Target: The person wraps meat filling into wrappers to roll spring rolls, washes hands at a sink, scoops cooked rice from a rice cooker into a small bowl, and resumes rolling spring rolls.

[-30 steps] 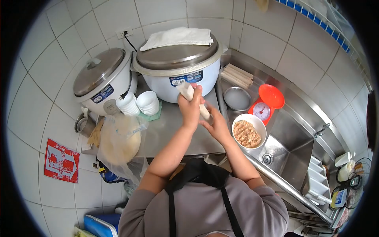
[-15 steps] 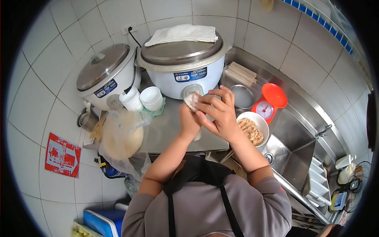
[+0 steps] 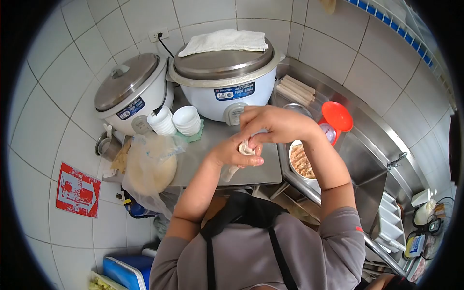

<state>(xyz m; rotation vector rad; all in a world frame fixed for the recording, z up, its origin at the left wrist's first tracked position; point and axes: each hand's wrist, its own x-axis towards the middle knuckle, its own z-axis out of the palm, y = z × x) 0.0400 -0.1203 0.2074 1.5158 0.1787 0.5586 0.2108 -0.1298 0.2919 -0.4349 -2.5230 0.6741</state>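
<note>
My left hand (image 3: 231,151) is curled around a small piece of white dough (image 3: 247,148), held above the steel table. From above, my right hand (image 3: 270,124) bends down with its fingertips pinching the dough. A pale strip (image 3: 231,172) hangs below my left hand; I cannot tell whether it joins the dough. To the right, partly behind my right forearm, is a white bowl of minced meat (image 3: 301,161). A large pale dough mass (image 3: 157,169) lies under clear plastic at the left.
Two rice cookers (image 3: 227,89) stand at the back, a folded white cloth (image 3: 223,42) on the larger one. Stacked white cups (image 3: 186,120) sit before them. A red kitchen scale (image 3: 337,117) is beside the sink (image 3: 369,166). Wooden sticks (image 3: 296,90) lie behind.
My right hand has turned over and now points downward, its elbow swung outward. My left hand has lowered and tilted with the dough. The forearm now covers part of the bowl and scale.
</note>
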